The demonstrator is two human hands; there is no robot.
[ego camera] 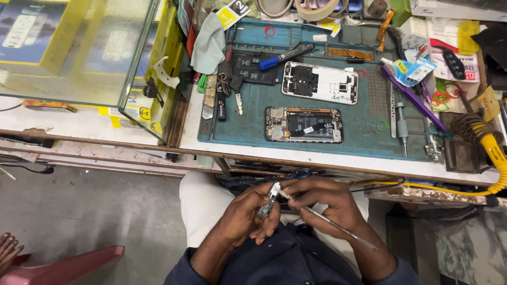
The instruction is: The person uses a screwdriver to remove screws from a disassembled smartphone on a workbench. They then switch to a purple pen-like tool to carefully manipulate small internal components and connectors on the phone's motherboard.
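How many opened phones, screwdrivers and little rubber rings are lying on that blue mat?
Opened phones: 2, a white one and a dark one
Screwdrivers: 2, blue-handled and silver
Rubber rings: 3, red, red, green
Total: 7

Small grey metal part (268, 203) upright in lap; thin metal tool (338, 227) slanting.

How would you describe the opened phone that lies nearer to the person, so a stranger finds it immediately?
Start at the blue-green rubber work mat on the white bench. Two opened phones lie on it; take the dark opened phone by the mat's near edge. Unlike the white opened phone behind it, its inside is black.
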